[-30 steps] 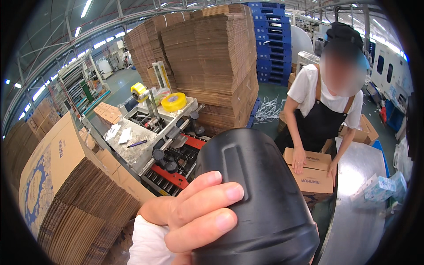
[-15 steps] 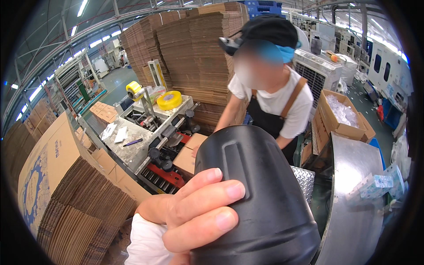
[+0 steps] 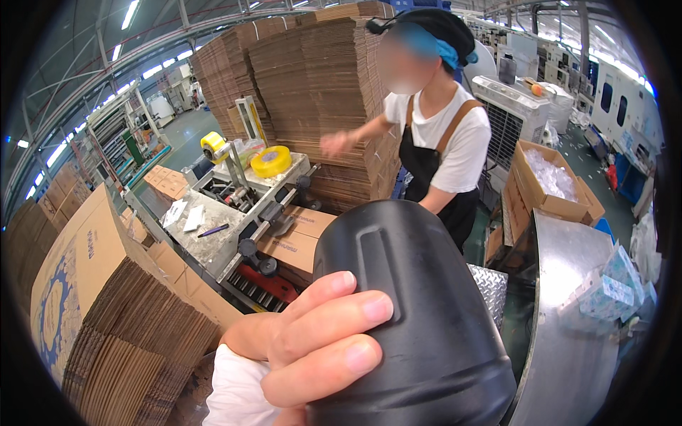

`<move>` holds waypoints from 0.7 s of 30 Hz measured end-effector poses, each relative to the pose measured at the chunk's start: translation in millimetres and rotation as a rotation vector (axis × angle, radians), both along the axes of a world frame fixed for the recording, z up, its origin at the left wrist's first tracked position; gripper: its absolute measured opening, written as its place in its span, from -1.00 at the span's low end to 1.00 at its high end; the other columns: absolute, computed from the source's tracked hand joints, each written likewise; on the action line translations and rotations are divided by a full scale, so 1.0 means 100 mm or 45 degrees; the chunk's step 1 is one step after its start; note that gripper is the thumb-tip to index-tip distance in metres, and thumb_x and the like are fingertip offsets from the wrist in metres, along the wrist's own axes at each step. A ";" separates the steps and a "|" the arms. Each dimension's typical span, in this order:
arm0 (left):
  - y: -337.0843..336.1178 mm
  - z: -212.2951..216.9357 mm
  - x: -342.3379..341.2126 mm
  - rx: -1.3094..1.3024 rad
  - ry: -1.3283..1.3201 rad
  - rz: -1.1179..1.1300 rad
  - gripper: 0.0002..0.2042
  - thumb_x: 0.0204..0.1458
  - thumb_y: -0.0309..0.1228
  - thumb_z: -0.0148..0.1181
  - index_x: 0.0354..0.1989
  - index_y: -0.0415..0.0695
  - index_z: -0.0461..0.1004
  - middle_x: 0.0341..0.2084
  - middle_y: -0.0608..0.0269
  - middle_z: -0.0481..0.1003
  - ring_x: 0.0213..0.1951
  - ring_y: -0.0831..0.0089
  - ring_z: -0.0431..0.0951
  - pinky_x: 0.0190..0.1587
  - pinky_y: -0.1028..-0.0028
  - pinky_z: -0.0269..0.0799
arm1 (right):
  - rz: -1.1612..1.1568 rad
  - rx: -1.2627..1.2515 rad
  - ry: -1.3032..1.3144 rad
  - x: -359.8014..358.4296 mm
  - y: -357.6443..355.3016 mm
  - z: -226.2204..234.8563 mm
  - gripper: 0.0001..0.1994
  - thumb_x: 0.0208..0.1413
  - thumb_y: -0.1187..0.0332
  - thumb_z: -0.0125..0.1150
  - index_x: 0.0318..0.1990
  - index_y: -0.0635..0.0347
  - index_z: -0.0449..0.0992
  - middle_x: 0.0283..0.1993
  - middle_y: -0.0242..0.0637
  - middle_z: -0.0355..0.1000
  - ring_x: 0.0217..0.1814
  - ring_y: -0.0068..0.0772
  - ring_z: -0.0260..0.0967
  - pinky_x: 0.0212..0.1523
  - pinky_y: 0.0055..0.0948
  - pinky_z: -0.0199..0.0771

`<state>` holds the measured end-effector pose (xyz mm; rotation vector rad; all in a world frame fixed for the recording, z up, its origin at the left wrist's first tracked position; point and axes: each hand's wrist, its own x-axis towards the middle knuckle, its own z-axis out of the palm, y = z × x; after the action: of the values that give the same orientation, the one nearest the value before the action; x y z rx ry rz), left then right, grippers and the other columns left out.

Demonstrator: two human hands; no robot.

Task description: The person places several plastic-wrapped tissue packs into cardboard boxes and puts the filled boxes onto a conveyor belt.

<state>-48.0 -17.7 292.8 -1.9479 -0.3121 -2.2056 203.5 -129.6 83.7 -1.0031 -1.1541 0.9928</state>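
One hand grips black container (contents hidden).

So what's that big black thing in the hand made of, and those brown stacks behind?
The black container, gripped by the left hand, looks like moulded plastic: matte, faintly grainy, soft highlights. The brown stacks look like corrugated cardboard: flat sheets with layered edges.

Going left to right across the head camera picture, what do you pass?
Flat cardboard stack → left hand → black container it holds → open carton of clear bags → wrapped packs.
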 end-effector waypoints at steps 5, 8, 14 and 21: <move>0.01 0.00 0.02 -0.003 -0.005 -0.002 -0.77 0.02 -0.30 -0.06 -0.19 -0.14 0.22 -0.25 0.11 0.32 -0.22 0.12 0.46 -0.02 0.11 0.30 | 0.006 0.015 -0.012 -0.01 0.01 0.06 -0.14 -0.36 0.10 0.47 0.09 0.40 0.18 -0.02 -0.14 0.30 0.01 -0.33 0.26 0.02 -0.38 0.23; 0.02 0.00 0.01 -0.005 -0.012 0.005 -0.77 0.02 -0.31 -0.05 -0.20 -0.15 0.22 -0.27 0.11 0.34 -0.23 0.12 0.46 -0.02 0.11 0.31 | 0.007 0.000 -0.003 -0.02 0.02 0.07 -0.16 -0.35 0.12 0.46 0.09 0.39 0.18 -0.02 -0.15 0.30 0.00 -0.34 0.26 0.02 -0.39 0.24; 0.03 0.00 0.02 -0.009 -0.031 0.011 -0.77 0.00 -0.33 -0.02 -0.23 -0.17 0.23 -0.30 0.12 0.36 -0.24 0.13 0.48 -0.03 0.12 0.32 | 0.016 0.018 -0.017 -0.03 0.05 0.10 -0.17 -0.36 0.14 0.47 0.09 0.37 0.18 -0.02 -0.15 0.30 -0.01 -0.35 0.26 -0.01 -0.40 0.25; 0.02 0.02 0.02 -0.003 -0.058 0.027 -0.78 -0.02 -0.35 0.02 -0.25 -0.19 0.24 -0.33 0.13 0.38 -0.25 0.14 0.49 -0.04 0.13 0.33 | -0.003 0.050 -0.023 -0.06 0.07 0.11 -0.16 -0.37 0.10 0.47 0.07 0.38 0.21 -0.03 -0.15 0.30 -0.02 -0.33 0.26 -0.01 -0.37 0.24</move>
<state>-46.0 -15.9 294.5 -1.8890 -0.3408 -2.2395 197.1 -122.8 94.6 -0.9834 -1.1826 0.9570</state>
